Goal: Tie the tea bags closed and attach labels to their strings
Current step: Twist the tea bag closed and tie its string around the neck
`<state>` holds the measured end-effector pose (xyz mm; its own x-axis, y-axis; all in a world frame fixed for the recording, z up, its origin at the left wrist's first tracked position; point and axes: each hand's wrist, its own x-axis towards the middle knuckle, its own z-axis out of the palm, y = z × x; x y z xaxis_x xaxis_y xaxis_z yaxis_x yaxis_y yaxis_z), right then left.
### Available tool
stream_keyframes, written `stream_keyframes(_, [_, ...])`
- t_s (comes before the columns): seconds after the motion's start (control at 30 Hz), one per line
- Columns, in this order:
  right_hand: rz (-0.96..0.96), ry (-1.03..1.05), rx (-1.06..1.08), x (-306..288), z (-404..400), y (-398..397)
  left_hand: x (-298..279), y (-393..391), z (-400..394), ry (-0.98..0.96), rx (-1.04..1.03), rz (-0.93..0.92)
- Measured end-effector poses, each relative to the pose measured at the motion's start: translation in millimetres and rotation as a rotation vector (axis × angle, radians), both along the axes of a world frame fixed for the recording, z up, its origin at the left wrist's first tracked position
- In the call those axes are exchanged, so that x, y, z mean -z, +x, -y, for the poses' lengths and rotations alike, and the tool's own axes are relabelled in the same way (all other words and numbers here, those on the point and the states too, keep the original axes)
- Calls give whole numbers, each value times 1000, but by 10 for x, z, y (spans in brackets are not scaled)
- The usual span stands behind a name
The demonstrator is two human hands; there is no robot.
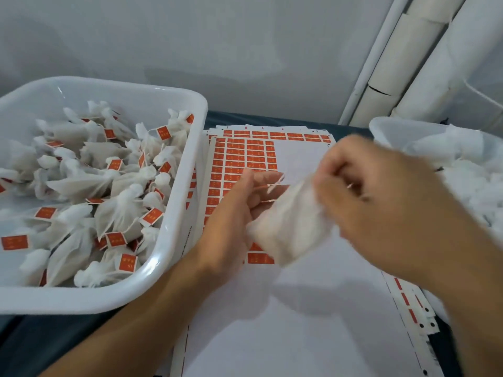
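— What are the hands doing right now?

— Both are on one white tea bag [288, 227], held up over the label sheet [313, 308] in the middle of the table. The left hand [245, 202] supports the bag from the side, fingers curved around its lower part, with a thin bit of string [275, 183] crossing just above the fingertips. The right hand [367, 191] is blurred, but its fingers are bunched and pinching the gathered top of the bag.

— And the labels?

— Orange stickers [245, 156] fill the far-left part of the top sheet; the rest of it is bare white backing. More sheets lie stacked beneath, their edges poking out at the far side and on the right.

— Where do the finished ones sit?

— In the white plastic tub [174, 240] on the person's left, just beside the sheets. It holds a heap of tied bags [81, 186], many with an orange label on a string.

— Anything on the other side?

— A clear container [381, 129] to the right holds loose white bag material; I can't make out single pieces. Behind it white pipes [402, 63] run up the pale wall [217, 50].
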<state>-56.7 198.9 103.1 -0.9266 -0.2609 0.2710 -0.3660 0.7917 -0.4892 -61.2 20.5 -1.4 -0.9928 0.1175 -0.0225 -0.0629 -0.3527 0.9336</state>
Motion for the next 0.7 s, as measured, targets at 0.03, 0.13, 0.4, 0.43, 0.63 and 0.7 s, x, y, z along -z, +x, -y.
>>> stream_keyframes(0.03, [81,-58,-54,60,107,9,2,9,9,36,-28,-8])
stream_keyframes(0.13, [272,-165,-47,429,141,-308,27,25,43,-221,-153,-96])
stream_keyframes(0.4, [447,-509,-97,855,79,-619,158,-52,-16,-576,-225,-55])
stream_keyframes(0.43, [427,-512,-104,862,72,-605,159,-55,-12,-595,-227,-58])
stream_keyframes(0.63, [414,-664,-140,1071,8,-359,180,-23,3,-606,-158,-67])
stream_keyframes(0.7, [408,-629,-169,1125,31,-341,181,-13,-27,-629,-117,-94])
